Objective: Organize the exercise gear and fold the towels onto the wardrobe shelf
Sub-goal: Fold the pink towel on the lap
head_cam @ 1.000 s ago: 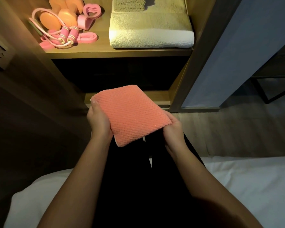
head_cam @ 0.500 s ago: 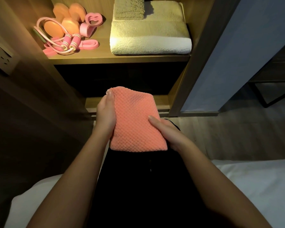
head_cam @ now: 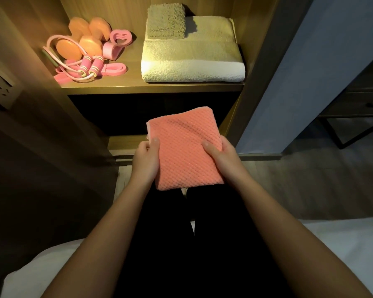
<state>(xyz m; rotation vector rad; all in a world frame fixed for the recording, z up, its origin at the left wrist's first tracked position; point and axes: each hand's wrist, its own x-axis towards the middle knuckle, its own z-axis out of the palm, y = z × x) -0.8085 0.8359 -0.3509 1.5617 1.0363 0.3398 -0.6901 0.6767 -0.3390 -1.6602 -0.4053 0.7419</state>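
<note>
Left hand (head_cam: 146,163) and right hand (head_cam: 223,161) each pinch a side edge of the folded coral towel (head_cam: 185,151), thumbs lying on top and the other fingers tucked out of sight beneath it. The person holds it over dark-clad knees, its long axis running away from the body toward the wardrobe, skewed a little. The lit shelf (head_cam: 151,88) lies ahead of and above the hands, well apart from the towel. On its right half a folded cream towel (head_cam: 192,61) carries a small grey-green towel (head_cam: 166,21) at its back left corner. That stack sits almost straight ahead, so I judge the right hand a touch nearer to it. The left half holds orange dumbbells (head_cam: 84,43) and a pink skipping rope (head_cam: 88,67). The shelf's back is cut off at the top of the view, the compartment beneath is too dark to read, and I cannot tell whether the coral towel touches the knees.
</note>
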